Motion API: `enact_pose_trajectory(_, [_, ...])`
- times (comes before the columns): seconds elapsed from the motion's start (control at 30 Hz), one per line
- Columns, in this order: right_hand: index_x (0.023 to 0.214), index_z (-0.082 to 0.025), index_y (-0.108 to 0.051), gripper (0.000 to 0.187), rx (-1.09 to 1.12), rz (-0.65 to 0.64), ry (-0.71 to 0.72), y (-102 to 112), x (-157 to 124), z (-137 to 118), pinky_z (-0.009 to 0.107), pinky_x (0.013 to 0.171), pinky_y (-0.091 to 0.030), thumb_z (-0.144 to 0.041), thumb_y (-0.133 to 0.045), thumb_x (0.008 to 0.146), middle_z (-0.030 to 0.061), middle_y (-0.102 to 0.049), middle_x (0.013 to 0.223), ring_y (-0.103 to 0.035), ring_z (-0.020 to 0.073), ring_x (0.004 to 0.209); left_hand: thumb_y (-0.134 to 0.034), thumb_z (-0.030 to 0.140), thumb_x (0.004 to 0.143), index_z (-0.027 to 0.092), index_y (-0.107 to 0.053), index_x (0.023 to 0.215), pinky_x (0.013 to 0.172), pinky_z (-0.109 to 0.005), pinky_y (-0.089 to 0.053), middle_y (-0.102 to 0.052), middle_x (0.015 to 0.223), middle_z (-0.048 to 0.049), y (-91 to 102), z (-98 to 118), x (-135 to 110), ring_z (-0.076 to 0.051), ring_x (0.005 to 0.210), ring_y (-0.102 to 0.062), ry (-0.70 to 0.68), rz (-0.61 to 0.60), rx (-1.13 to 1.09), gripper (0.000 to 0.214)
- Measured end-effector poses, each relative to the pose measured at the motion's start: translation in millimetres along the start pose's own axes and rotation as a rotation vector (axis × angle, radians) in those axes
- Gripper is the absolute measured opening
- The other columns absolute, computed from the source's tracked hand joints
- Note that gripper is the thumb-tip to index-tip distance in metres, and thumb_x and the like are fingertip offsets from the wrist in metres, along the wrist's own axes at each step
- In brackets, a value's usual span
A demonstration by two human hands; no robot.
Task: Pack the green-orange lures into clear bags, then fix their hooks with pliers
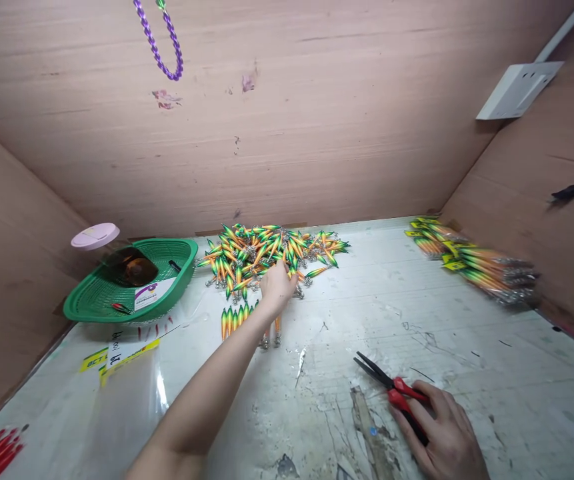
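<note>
At twelve o'clock, the left hand [277,288] (can't tell its grip) touches lures [247,252]. At five, the right hand [447,433] holds pliers [395,387] handle-first, seemingly for control.

Lighting, as seen from where I stand: bright and cool over the table [347,320], apparently from above. The back wall [317,147] is evenly lit; the left wall [7,253] and right wall [527,180] read darker. A soft shadow sits beneath the socket [519,90]. Glare: a hard white streak on the plastic bag [127,413]. Sharpness: pliers [395,385] fairly crisp, right hand [449,427] slightly soft, bundles [491,267] at right smeared, fine detail in the pile of lures [267,248] partly lost. Distortion: wide-angle stretch toward the edges, socket skewed, side walls splayed outward
</note>
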State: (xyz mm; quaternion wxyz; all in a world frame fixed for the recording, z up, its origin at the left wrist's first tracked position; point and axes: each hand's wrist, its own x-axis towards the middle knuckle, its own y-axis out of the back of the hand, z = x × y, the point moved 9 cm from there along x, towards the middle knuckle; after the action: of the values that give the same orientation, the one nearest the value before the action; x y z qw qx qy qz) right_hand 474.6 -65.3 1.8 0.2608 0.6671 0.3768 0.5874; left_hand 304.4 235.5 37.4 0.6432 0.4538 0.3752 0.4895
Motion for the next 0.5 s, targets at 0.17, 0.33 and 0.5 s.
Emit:
enact_pose_trajectory(0.17, [0.087,-0.022,-0.068,0.026,0.008,0.036,-0.031,-2.8,-4.3,5.2,0.034,0.073,-0.046,-0.040,-0.051,0.094,0.0099,-0.061,0.101,-0.060,0.0229,0.089,-0.059,0.036,0.093,0.017,-0.059,0.121,0.085,-0.043,-0.055,-0.062,0.120,-0.0095,-8.8,31.3,20.0,-0.022,0.101,-0.064,-0.104,-0.004,0.019,0.033])
enact_pose_trajectory(0.33, [0.093,-0.022,-0.069,0.021,-0.038,-0.004,0.029,-8.5,-8.5,5.7,0.033,0.075,-0.048,-0.039,-0.057,0.092,0.0107,-0.061,0.104,-0.061,0.0237,0.092,-0.059,0.034,0.093,0.018,-0.059,0.122,0.088,-0.045,-0.054,-0.060,0.125,-0.0100,-29.5,85.7,32.2,-0.023,0.105,-0.062,-0.308,-0.071,0.043,0.033])
enact_pose_trajectory(0.5, [0.092,-0.020,-0.067,0.019,-0.048,0.043,0.060,-1.8,-3.6,2.1,0.033,0.073,-0.050,-0.036,-0.056,0.092,0.0112,-0.060,0.102,-0.060,0.0225,0.089,-0.060,0.034,0.092,0.017,-0.058,0.123,0.088,-0.045,-0.055,-0.060,0.125,-0.0105,-37.5,109.8,45.5,-0.024,0.105,-0.063,-0.325,-0.074,0.015,0.036])
